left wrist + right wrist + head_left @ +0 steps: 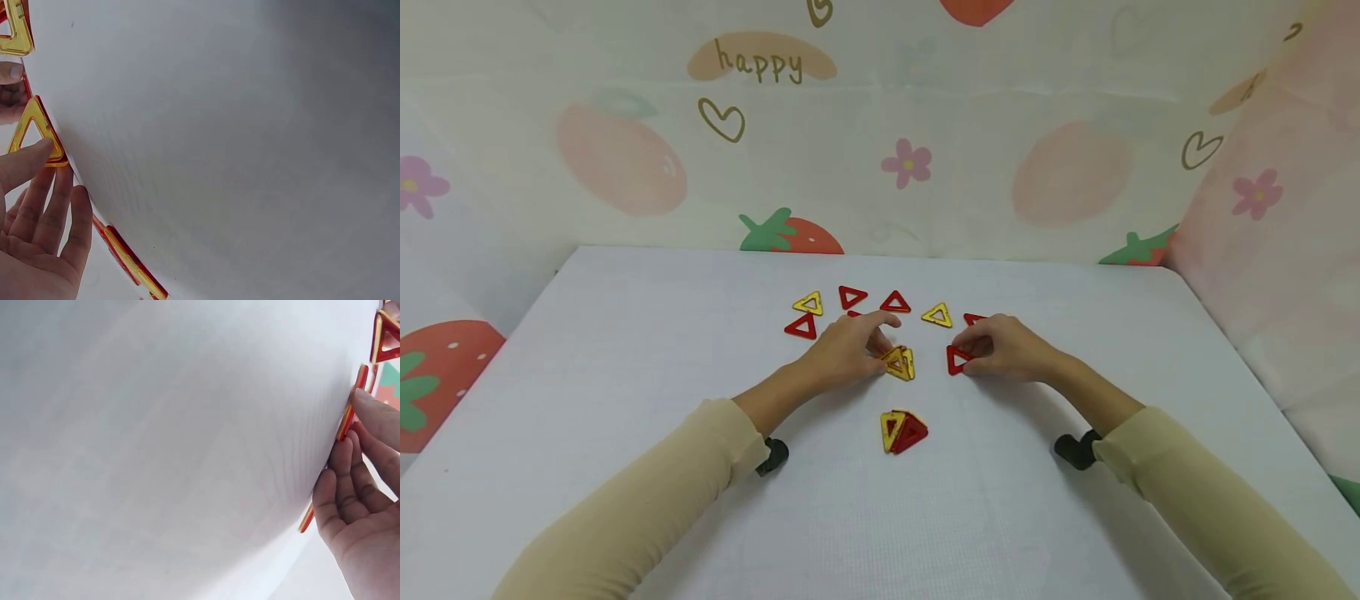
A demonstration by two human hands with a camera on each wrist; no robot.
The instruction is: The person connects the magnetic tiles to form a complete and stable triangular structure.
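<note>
In the head view my left hand [848, 346] pinches yellow triangle magnetic tiles [898, 364] that overlap each other. Its thumb presses the face of the yellow triangle [56, 147] in the left wrist view, fingers behind, and a red edge shows at the tile's back. To the right, my right hand [1011, 346] holds a red triangle magnetic tile [952, 362] between thumb and fingers. The right wrist view shows that red tile [352, 412] nearly edge-on. Nearer the person lies a cluster of a yellow triangle [888, 431] and a red triangle [912, 433], touching.
Behind the hands, several loose triangles lie in a rough arc, among them a yellow one [808, 303], a red one [801, 326] and another yellow one [937, 315]. One red tile [973, 318] is partly covered by the right hand. The white table [625, 350] meets a printed cloth backdrop [970, 192].
</note>
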